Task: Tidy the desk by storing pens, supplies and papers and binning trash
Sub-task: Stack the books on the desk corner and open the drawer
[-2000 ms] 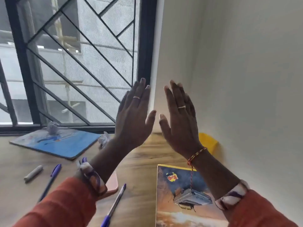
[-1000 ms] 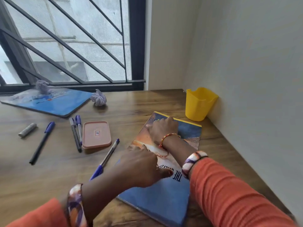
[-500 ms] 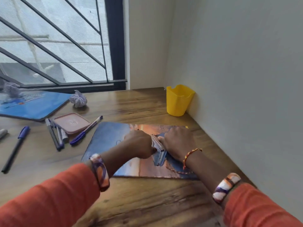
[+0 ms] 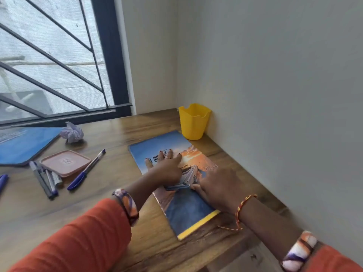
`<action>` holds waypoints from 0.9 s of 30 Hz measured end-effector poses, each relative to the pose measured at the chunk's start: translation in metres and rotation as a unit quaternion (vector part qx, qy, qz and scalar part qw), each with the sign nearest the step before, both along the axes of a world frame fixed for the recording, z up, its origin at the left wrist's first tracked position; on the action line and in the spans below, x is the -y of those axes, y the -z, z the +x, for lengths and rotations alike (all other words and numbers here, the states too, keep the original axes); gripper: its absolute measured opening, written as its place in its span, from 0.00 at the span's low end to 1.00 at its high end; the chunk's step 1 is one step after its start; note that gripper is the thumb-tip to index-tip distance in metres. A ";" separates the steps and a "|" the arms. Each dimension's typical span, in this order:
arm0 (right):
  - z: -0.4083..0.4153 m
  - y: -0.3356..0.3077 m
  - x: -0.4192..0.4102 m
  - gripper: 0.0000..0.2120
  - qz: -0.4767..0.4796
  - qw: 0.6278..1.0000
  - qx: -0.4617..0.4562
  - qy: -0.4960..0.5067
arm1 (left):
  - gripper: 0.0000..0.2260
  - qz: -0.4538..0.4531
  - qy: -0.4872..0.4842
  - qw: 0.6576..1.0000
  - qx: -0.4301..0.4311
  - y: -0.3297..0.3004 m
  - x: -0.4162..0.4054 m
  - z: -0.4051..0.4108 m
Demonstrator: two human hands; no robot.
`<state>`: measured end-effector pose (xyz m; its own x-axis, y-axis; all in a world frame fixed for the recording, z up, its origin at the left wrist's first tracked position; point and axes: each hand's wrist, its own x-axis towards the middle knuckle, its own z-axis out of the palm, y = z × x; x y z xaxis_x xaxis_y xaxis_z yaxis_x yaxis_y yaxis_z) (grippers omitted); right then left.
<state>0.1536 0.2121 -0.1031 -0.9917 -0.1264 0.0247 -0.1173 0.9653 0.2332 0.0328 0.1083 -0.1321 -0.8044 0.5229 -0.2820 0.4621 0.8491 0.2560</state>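
Wooden desk (image 4: 110, 195); notebook (image 4: 157, 150) flat beneath both hands' grip

A study corner in a home or office: wooden desk (image 4: 110, 209) against a white wall, barred window (image 4: 59, 61) at its far edge, yellow pen cup (image 4: 193, 122) in the corner.

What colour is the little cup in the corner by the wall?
The cup is bright yellow, seen best in the head view.
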 end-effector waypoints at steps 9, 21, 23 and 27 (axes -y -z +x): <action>-0.052 0.034 0.008 0.13 -0.221 0.969 -0.104 0.038 | 0.23 0.055 0.034 0.995 -0.081 0.016 0.011 -0.011; -0.073 0.056 0.035 0.25 -0.230 0.970 -0.031 0.078 | 0.23 0.041 0.041 0.989 -0.135 0.023 0.041 -0.015; -0.072 0.056 0.039 0.25 -0.228 0.970 -0.025 0.077 | 0.22 0.050 0.034 0.989 -0.133 0.024 0.044 -0.014; -0.067 0.055 0.042 0.25 -0.232 0.969 -0.023 0.081 | 0.22 0.050 0.033 0.989 -0.134 0.025 0.047 -0.011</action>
